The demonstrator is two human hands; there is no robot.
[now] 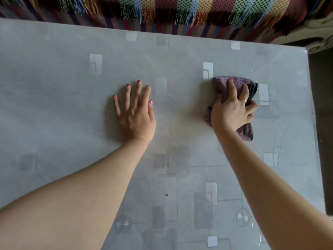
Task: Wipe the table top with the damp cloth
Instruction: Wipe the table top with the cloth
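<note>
Two bare forearms reach in from the near edge over a grey bench [54,98] whose covering is printed with pale and darker rounded rectangles, thin lines and a small circle motif near the lower right. A few tiny dark specks lie on the surface between the arms. Farther in, the left hand [135,112] lies flat on the bench with palm down, fingers straight and slightly spread, holding nothing; its nails are painted pink. To the right of it and well apart, the right hand [232,109] presses down on a bunched purple cloth [223,83] with a dark stripe, the fingers curled over the fabric and gripping it; a gold ring [243,100] sits on one finger. The cloth rests on the bench toward its right side, poking out beyond the fingertips and also below the heel of the hand. Glossy streaks show on the bench right of the cloth, near the right edge. Beyond the far edge of the bench hangs a multicoloured striped blanket [180,8] with a fringe, and at the far right corner a patterned cream and dark fabric [320,38] is partly in view
</note>
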